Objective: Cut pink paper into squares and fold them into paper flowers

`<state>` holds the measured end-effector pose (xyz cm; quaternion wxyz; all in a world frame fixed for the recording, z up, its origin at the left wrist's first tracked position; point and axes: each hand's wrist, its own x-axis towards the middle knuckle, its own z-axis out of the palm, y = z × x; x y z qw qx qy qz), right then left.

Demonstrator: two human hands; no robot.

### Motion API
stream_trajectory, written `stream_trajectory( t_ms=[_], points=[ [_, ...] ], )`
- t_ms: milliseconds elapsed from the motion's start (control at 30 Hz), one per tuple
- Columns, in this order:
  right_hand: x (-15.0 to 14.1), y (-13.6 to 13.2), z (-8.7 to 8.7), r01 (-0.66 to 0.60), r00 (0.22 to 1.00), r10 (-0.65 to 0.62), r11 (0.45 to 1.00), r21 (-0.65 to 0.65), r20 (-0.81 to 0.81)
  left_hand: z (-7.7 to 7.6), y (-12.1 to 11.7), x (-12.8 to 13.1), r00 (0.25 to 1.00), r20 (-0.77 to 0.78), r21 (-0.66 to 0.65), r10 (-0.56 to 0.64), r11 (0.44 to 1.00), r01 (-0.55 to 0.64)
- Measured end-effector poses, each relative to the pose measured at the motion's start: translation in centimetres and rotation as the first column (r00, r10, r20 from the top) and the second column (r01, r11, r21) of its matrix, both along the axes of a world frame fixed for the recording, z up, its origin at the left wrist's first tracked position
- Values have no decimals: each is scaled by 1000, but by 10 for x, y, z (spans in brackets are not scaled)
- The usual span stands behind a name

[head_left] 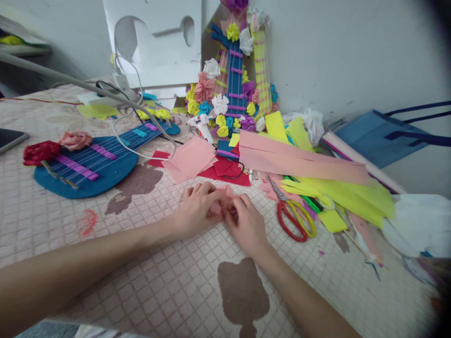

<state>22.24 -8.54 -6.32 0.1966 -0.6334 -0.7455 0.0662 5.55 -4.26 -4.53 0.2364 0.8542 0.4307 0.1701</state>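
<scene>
My left hand (198, 206) and my right hand (246, 221) meet at the middle of the table, fingers curled and pressed together on a small piece of pink paper (225, 193). Most of that paper is hidden under my fingers. Just behind my hands lie loose pink paper squares (190, 162) and red paper pieces (225, 168). Red-handled scissors (291, 213) lie to the right of my right hand.
A blue felt guitar (91, 164) with a red paper rose (40, 152) lies at left. Flower-covered guitars (234, 75) lean on the wall behind a white glue gun (203, 126). Long pink strips (296, 159) and yellow strips (348, 195) spread right, near a blue bag (380, 134).
</scene>
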Motion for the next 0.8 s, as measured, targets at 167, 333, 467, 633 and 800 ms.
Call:
stream_trajectory(
  t_ms=[167, 333, 467, 633, 800],
  points=[
    [1, -1, 2, -12, 1000, 12, 1000, -2, -20, 2, 0, -1, 1000, 12, -9, -20, 1000, 21],
    [2, -2, 5, -43, 997, 43, 999, -6, -58, 1, 3, -2, 1000, 2, -10, -31, 999, 31],
    [2, -2, 5, -44, 999, 44, 999, -17, -30, 0, 5, -3, 999, -6, -16, -44, 999, 44],
    [0, -5, 9, -54, 998, 53, 998, -40, -21, -1, 4, -3, 999, -11, 11, -46, 999, 46],
    [1, -8, 17, -107, 992, 102, 992, -63, -74, 3, 4, -2, 998, -47, -11, -38, 999, 38]
  ],
)
